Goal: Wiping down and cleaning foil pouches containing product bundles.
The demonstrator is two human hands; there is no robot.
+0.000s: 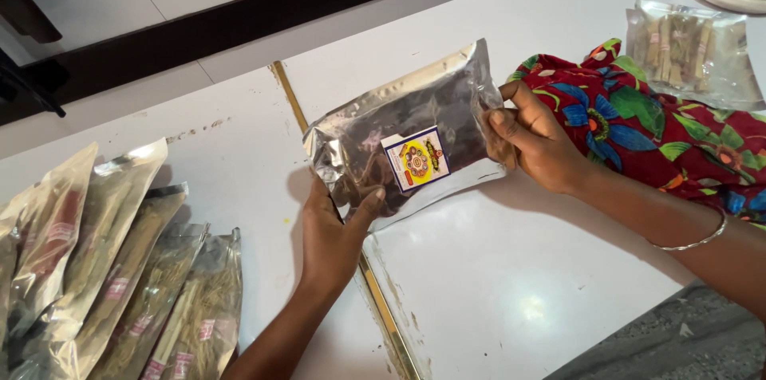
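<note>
Head view: I hold the silver foil pouch (403,137) over the middle of the white table (511,284), my left hand (335,232) pinching its corner at 7 o'clock with thumb on top, my right hand (533,139) pinching the edge at 3 o'clock. Both grips sit only on the slick rim, so I judge the pouch could slide out and drop. My left forearm comes up from 6 o'clock, my right from 4 o'clock, crossing below the flowered cloth (654,121).
</note>
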